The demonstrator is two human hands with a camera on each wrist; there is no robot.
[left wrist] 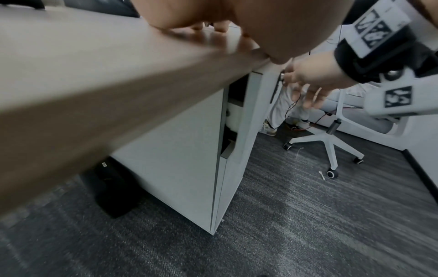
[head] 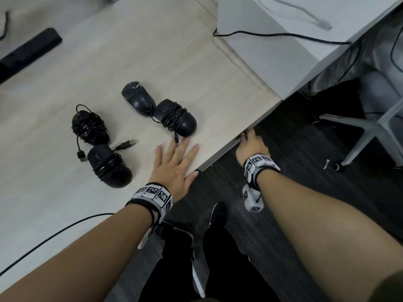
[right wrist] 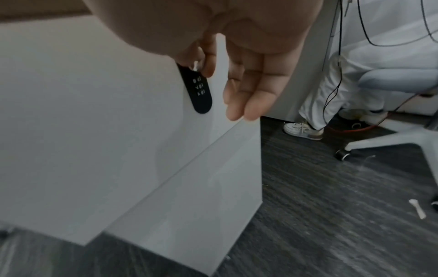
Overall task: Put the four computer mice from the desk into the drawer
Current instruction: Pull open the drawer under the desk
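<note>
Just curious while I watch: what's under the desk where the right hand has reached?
A white drawer cabinet with a black keypad lock. The right hand pinches a small silver knob above the lock. The drawer is barely ajar; its inside is hidden.

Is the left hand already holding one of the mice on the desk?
No, the left hand lies flat and open on the desk, and all four mice sit untouched beside it.

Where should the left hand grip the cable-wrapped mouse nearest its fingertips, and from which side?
Probably from above, across its sides. That mouse lies flat on the desk, cable coiled round its middle, so fingers closing over the coils should keep them on. Another mouse touches its far end; the left hand has the near side clear.
</note>
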